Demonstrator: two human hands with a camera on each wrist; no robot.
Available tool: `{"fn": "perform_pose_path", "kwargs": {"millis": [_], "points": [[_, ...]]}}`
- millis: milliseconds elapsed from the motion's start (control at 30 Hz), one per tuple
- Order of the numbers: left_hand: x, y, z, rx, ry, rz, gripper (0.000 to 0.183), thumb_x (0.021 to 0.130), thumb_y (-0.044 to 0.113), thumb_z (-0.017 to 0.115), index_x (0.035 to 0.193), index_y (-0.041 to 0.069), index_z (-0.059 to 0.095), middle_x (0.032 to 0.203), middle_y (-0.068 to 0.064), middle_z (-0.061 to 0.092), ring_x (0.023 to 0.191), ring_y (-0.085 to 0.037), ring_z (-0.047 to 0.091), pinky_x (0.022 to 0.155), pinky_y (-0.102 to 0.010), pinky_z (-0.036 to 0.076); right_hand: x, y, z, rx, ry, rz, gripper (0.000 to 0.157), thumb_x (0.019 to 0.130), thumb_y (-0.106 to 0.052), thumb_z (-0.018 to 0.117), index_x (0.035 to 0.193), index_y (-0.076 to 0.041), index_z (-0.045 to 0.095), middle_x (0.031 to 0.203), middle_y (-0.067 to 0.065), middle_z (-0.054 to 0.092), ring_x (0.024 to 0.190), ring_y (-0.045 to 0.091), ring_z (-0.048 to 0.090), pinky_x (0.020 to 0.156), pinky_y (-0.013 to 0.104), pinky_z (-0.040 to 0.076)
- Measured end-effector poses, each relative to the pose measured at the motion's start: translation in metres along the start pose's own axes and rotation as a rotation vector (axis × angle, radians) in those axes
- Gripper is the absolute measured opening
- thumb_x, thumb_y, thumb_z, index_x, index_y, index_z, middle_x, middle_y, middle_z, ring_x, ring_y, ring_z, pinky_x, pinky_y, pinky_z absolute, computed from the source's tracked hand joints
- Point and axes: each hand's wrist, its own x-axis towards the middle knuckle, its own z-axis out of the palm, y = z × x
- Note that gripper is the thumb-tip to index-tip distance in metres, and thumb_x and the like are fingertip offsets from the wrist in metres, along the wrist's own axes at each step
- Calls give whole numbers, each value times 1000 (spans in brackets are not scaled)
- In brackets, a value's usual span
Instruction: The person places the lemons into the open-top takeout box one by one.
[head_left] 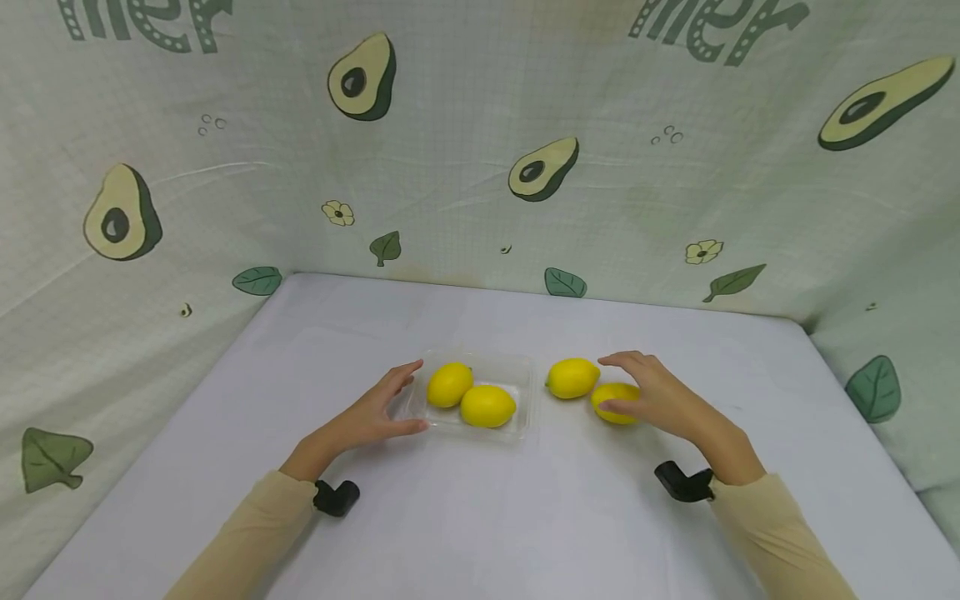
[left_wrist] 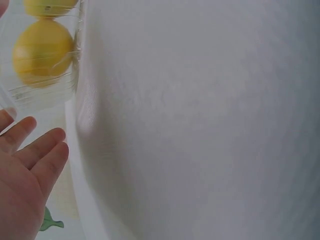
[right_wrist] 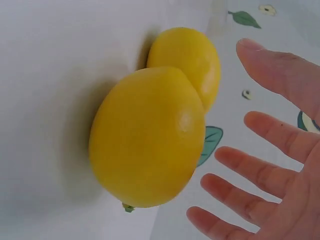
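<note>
A clear plastic container [head_left: 528,400] holds two yellow lemons, one toward the back left [head_left: 450,384] and one nearer the front [head_left: 487,406]. My left hand [head_left: 367,414] is spread at the container's left side, thumb by the front corner and index finger by the back corner. Its other fingers extend loosely in the left wrist view. Right of the container, two more lemons lie side by side on the table: the left lemon [head_left: 572,377] and the right lemon [head_left: 616,393]. Over the right lemon hovers my right hand [head_left: 663,402], fingers spread, partly hiding it.
A white cloth covers the table [head_left: 480,517]. Behind and beside it hangs a pale curtain [head_left: 450,167] printed with avocados and leaves. Each wrist carries a black camera mount, the left mount [head_left: 337,497] and the right mount [head_left: 682,482].
</note>
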Motion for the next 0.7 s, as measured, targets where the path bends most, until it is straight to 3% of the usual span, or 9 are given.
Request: {"fn": "perform_pose_path", "kwargs": {"millis": [500, 700], "points": [[0, 1, -1, 1, -3, 13, 93, 78, 38, 72, 149, 15, 17, 153, -11, 20, 137, -37, 28, 108, -60, 25, -8, 23, 7, 18, 4, 34, 71, 78, -36, 73, 134, -3, 44, 137, 26, 41, 123, 45, 36, 98, 66, 31], [0, 0, -1, 1, -5, 7, 93, 79, 38, 72, 149, 15, 16, 153, -11, 19, 138, -37, 27, 108, -60, 25, -9, 31, 10, 32, -5, 27, 74, 78, -34, 74, 136, -3, 42, 133, 26, 43, 116, 42, 43, 93, 63, 38]]}}
